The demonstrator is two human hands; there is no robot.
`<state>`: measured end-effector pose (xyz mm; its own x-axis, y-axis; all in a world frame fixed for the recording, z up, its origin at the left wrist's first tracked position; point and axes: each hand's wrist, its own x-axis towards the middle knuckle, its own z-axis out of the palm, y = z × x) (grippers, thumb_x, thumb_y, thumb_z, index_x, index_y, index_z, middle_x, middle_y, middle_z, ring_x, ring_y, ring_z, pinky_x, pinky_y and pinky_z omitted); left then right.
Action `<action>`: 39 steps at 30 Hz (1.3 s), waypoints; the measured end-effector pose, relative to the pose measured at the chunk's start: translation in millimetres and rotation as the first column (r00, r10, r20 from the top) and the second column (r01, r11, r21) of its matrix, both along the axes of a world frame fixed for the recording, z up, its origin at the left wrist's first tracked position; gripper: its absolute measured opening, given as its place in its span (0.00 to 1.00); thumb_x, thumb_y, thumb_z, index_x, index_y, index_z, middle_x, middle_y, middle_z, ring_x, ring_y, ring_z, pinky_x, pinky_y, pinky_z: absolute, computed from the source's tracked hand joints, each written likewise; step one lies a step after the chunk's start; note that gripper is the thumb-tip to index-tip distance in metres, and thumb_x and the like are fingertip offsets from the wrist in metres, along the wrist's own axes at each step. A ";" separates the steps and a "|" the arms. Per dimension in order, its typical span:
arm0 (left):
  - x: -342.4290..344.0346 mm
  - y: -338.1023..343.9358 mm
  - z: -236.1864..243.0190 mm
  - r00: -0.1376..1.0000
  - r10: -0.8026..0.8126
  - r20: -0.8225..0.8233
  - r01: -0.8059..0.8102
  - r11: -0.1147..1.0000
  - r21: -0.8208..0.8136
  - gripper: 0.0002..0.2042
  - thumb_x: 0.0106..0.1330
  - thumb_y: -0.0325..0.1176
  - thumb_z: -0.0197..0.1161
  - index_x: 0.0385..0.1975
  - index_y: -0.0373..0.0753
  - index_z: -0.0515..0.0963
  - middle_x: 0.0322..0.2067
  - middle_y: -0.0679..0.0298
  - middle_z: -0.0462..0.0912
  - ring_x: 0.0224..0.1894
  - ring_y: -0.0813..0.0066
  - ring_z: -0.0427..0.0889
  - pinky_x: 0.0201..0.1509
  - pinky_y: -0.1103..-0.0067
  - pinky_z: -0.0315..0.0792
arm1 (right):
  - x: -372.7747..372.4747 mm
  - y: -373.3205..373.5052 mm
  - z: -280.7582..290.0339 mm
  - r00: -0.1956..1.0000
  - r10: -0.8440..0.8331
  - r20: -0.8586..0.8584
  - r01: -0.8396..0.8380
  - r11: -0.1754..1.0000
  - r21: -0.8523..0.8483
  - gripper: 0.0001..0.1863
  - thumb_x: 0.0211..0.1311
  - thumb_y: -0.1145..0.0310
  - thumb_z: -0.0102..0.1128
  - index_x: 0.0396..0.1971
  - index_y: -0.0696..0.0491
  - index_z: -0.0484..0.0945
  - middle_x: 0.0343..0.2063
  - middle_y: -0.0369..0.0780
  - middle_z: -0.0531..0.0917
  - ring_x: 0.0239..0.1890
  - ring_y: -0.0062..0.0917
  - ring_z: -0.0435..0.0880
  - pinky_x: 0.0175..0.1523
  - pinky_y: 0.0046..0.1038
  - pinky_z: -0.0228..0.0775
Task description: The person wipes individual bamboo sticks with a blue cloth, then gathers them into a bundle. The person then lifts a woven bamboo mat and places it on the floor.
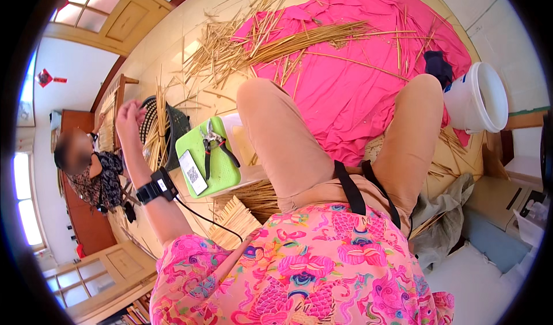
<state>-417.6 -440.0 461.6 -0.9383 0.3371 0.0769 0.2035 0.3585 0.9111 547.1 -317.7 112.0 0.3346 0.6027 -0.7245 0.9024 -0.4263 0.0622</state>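
My left hand (131, 115) is raised at the left, its fingers loosely bent and apart, with nothing visible in them. It is nearest to a dark green plastic basket (180, 123) in which a bundle of pale straw stalks (158, 133) stands upright. To the right of the basket, a bright green board or lid (223, 175) carries a pair of red-and-black-handled pruning shears (214, 145) and a white card (193, 172) with a square code. A black band with a small device (158, 188) sits on my left wrist. My right hand does not show.
Ahead lies a pink cloth (328, 89), with long stalks (305, 40) heaped over it and the floor. A white bucket (483, 97) stands at the right beside a dark cloth (438, 68). Another person (98, 175) sits at the far left. Cut stalks (236, 220) lie by my left thigh.
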 end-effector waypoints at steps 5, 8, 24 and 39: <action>33.6 -88.4 -58.8 0.994 0.076 0.076 -0.051 0.955 -0.291 0.11 0.65 0.36 0.53 0.40 0.37 0.74 0.32 0.68 0.77 0.29 0.84 0.75 0.30 0.90 0.67 | 18.1 41.9 14.2 0.522 0.853 0.002 -0.853 0.522 -0.007 0.08 0.48 0.69 0.52 0.28 0.53 0.77 0.24 0.46 0.81 0.28 0.42 0.80 0.31 0.39 0.71; 59.7 -111.2 -93.1 0.976 0.140 0.168 -0.087 0.954 -0.287 0.12 0.64 0.37 0.53 0.40 0.36 0.74 0.31 0.68 0.77 0.29 0.84 0.75 0.31 0.88 0.68 | -7.3 104.8 64.2 0.435 0.887 0.154 -0.894 0.446 -0.048 0.08 0.49 0.68 0.52 0.30 0.49 0.78 0.25 0.44 0.82 0.29 0.40 0.81 0.32 0.38 0.72; 252.4 -264.4 -283.5 0.818 0.521 0.241 -0.246 0.698 -0.673 0.19 0.56 0.40 0.59 0.41 0.32 0.73 0.33 0.52 0.78 0.35 0.64 0.78 0.40 0.73 0.71 | -405.6 361.9 376.6 0.411 0.498 -0.764 0.508 0.570 0.645 0.18 0.60 0.67 0.56 0.48 0.59 0.70 0.41 0.41 0.79 0.42 0.22 0.77 0.48 0.21 0.66; 366.1 -163.9 -342.4 0.611 0.744 0.270 0.207 0.179 -0.962 0.50 0.50 0.51 0.63 0.65 0.41 0.36 0.63 0.44 0.44 0.64 0.43 0.49 0.59 0.51 0.53 | -560.2 256.3 256.4 0.230 0.142 -0.963 0.042 0.987 0.156 0.10 0.60 0.72 0.52 0.41 0.55 0.73 0.30 0.37 0.80 0.27 0.17 0.78 0.32 0.17 0.66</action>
